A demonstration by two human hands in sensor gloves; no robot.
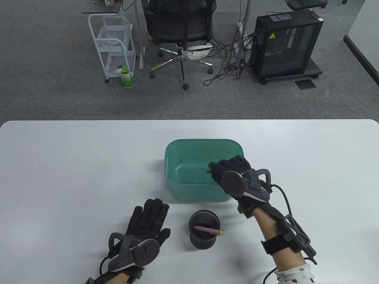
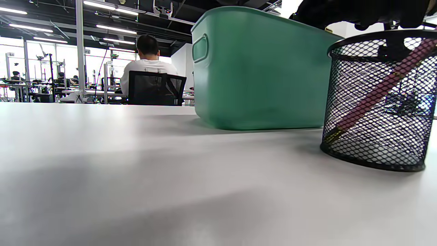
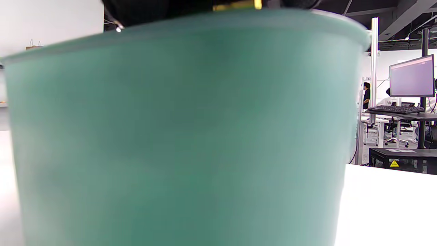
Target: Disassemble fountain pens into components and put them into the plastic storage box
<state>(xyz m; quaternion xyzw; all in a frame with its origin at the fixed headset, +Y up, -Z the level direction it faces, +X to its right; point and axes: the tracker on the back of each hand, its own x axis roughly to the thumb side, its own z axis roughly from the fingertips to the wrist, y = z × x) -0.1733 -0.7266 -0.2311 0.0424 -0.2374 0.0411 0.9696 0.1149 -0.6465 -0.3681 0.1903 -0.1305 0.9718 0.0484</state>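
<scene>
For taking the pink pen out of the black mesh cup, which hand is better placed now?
Probably the left hand: it rests flat and empty on the white table beside the black mesh cup holding the pink pen. The right hand is over the green plastic box, pinching a small part.

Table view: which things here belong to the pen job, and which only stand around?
Job:
- green storage box
- mesh pen cup
- pink pen in the cup
- small dark part, pinched by the right hand above the box
- left hand, flat on the table

Around:
- office chair
- white cart
- computer tower
</scene>
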